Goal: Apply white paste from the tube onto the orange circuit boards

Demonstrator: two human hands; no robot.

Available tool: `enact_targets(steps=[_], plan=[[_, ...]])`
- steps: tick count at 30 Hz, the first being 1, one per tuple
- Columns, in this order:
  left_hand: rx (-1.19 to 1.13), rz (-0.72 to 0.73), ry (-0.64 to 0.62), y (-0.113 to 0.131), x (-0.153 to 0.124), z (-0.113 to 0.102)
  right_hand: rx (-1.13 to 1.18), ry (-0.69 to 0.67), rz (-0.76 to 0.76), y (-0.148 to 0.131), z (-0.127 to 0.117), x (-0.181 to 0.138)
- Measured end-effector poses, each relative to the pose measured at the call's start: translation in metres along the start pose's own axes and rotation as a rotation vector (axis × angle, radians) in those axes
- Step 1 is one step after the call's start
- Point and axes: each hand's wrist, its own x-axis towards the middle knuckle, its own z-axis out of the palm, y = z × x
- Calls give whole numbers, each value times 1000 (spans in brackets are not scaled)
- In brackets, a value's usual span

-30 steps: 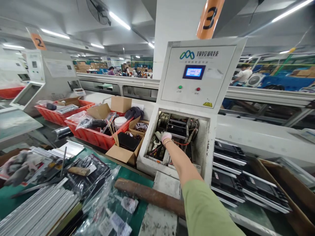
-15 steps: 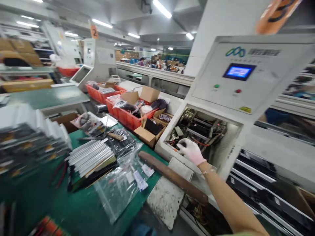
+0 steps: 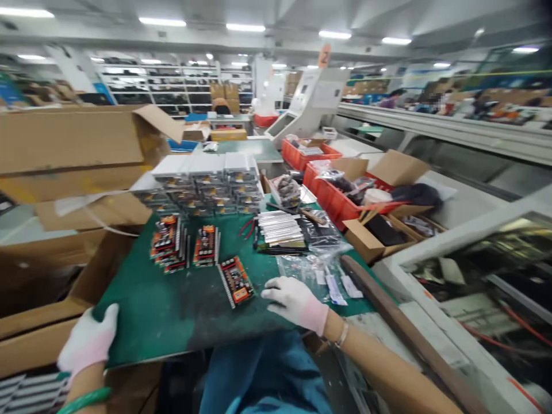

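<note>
My left hand (image 3: 88, 340), in a white glove with a pink cuff, is at the left edge of the green-topped table (image 3: 172, 322). Its thumb stands apart from the fingers, which are partly hidden, and I see nothing in it. My right hand (image 3: 295, 300), gloved alike, hovers over or rests on the tabletop with its fingers apart and holds nothing. Just left of its fingertips lies a single circuit board (image 3: 237, 280) with orange and black parts. Farther back are a small stack of boards (image 3: 206, 244) and a taller, leaning stack (image 3: 166, 241).
White-topped units (image 3: 207, 184) are piled at the table's back. Metal strips (image 3: 280, 228), red-handled pliers (image 3: 246, 228) and glue tubes (image 3: 334, 287) lie to the right. A brown bar (image 3: 379, 305) borders the machine (image 3: 487, 236). Cardboard boxes (image 3: 69, 144) stand left, red crates (image 3: 328, 198) behind right.
The view has swung left, from the machine to the table. My right hand has left the machine's opening and come over the table. My left hand has come into view.
</note>
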Motion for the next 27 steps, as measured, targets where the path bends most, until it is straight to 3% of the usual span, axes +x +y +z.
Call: enact_targets(steps=[4, 9, 14, 21, 27], plan=[[-173, 6, -49, -5, 0, 2, -95, -66, -13, -32, 29, 42], [-263, 26, 1, -17, 1, 14, -239, -194, 34, -50, 41, 60], [-267, 32, 41, -22, -1, 21, -316, -250, 22, -51, 41, 66], [-271, 37, 62, -24, -1, 25, -211, -264, 107, -50, 36, 60], [-256, 28, 48, -22, -4, 24, -197, -137, 136, -55, 19, 78]])
